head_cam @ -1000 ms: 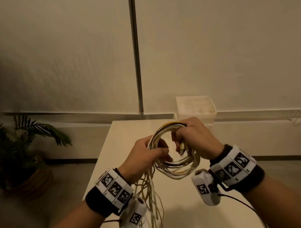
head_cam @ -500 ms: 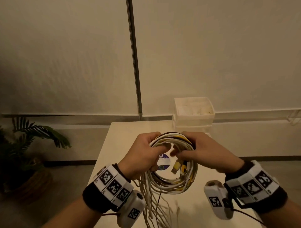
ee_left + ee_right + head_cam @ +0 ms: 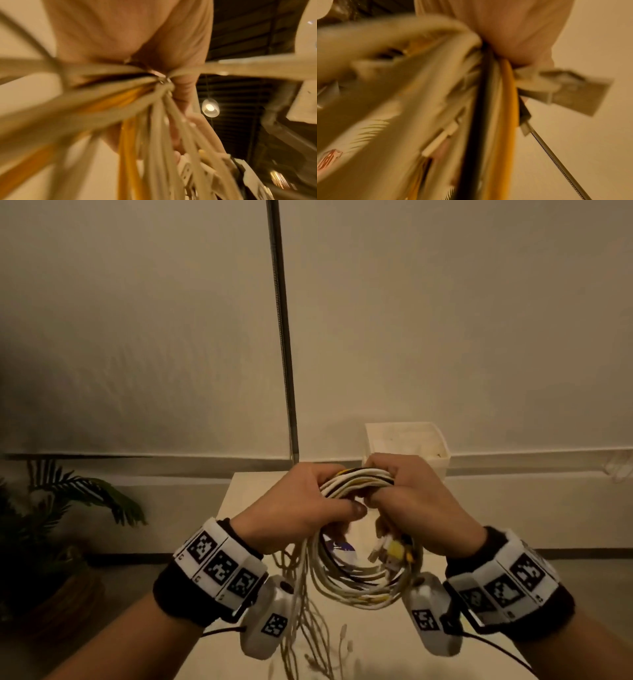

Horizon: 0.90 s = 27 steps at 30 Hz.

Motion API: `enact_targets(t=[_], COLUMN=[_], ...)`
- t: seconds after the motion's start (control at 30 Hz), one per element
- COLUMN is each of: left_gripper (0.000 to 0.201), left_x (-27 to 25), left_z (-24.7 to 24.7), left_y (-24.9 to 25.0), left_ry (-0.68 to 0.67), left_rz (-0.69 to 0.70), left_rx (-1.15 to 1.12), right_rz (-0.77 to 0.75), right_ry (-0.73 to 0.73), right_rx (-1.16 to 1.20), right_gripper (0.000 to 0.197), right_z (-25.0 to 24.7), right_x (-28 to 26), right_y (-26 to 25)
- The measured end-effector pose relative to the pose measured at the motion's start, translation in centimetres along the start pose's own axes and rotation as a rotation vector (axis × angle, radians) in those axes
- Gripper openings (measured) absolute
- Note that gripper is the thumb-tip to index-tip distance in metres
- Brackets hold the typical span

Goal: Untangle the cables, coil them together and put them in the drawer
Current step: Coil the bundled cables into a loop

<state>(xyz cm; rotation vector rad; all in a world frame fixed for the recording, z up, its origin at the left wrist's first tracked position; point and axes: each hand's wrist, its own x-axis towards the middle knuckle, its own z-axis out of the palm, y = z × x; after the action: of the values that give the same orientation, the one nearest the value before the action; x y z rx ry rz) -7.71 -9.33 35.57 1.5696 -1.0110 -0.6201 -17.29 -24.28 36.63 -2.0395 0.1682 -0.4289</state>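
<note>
Both hands meet at centre frame of the head view, above the table. The left hand and right hand each clamp the top of the coil of cables, probably keeping its loops gathered. Loose ends hang below, uncoiled. The open drawer waits behind, centre right.

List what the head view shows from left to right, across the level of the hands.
Potted plant → left hand → cable coil, gripped at its top by both hands → right hand.
</note>
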Motion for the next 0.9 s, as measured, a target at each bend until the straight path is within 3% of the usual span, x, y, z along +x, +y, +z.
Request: enact_targets(t=[0.13, 0.33, 0.43, 0.57, 0.63, 0.73, 0.9], left_gripper=[0.011, 0.041, 0.061, 0.081, 0.072, 0.029, 0.017], left_x=[-1.1, -2.1, -3.0, -4.2, -4.4, -4.3, -3.0], left_z=[-0.1, 1.9, 3.5, 3.5, 3.5, 3.2, 1.1], left_y=[-2.2, -5.9, -7.9, -8.7, -8.7, -8.5, -7.2], left_ry=[-0.045, 0.121, 0.251, 0.402, 0.416, 0.520, 0.613], left_rz=[-0.010, 0.047, 0.028, 0.177, 0.221, 0.257, 0.258], left_rx=[-0.271, -0.295, -0.349, -0.273, -0.278, -0.258, -0.130], right_rz=[0.070, 0.148, 0.141, 0.118, 0.097, 0.076, 0.072], right_ry=[0.107, 0.221, 0.259, 0.229, 0.198, 0.176, 0.202], right_rx=[0.282, 0.530, 0.513, 0.401, 0.335, 0.253, 0.190], right_gripper=[0.021, 0.023, 0.023, 0.021, 0.020, 0.012, 0.018], right_z=[-0.3, -0.8, -1.7, -3.0, -3.6, -4.1, -4.3], right_x=[0.5, 0.7, 0.9, 1.1, 1.2, 1.7, 2.2], right_y=[0.3, 0.9, 0.8, 0.2, -0.2, -0.9, -1.4])
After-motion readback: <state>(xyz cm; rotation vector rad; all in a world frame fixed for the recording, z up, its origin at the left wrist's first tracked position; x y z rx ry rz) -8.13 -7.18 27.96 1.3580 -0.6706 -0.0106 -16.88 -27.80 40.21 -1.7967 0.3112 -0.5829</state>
